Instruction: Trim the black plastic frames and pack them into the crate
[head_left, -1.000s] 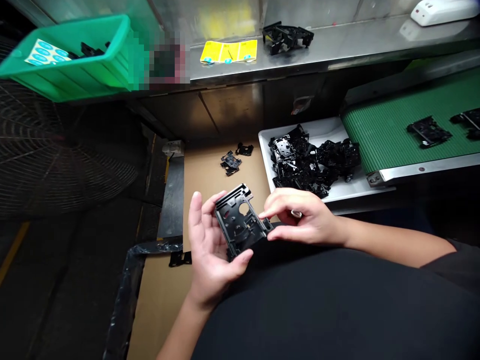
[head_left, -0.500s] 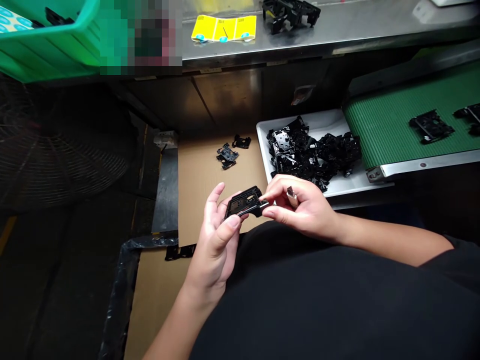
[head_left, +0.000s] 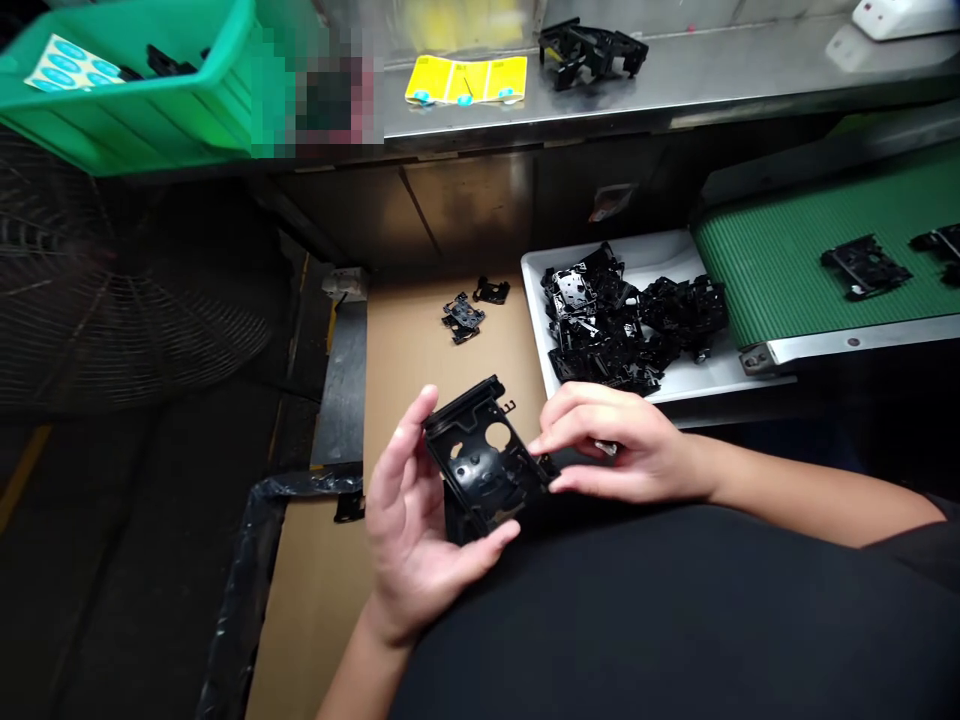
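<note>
A black plastic frame part [head_left: 484,475] with a round hole is held tilted in front of my body, its flat face towards me. My left hand [head_left: 416,530] grips it by the left side, fingers behind the upper edge and thumb at the lower edge. At its right edge, my right hand [head_left: 626,440] pinches the part between thumb and index finger. A small pale-handled tool [head_left: 606,449] is tucked in the curled fingers of the right hand; most of it is hidden.
A white tray [head_left: 739,372] heaped with black parts stands behind my right hand. Several similar parts [head_left: 463,318] lie on the cardboard [head_left: 397,370]. A green conveyor [head_left: 795,240] carries more parts. A green bin [head_left: 150,120], a steel shelf [head_left: 712,85] and a fan [head_left: 112,290] surround the spot.
The black plastic frame part has turned from nearly edge-on to face me. My left hand has opened wider around it, and my right hand has shifted slightly down and right.
</note>
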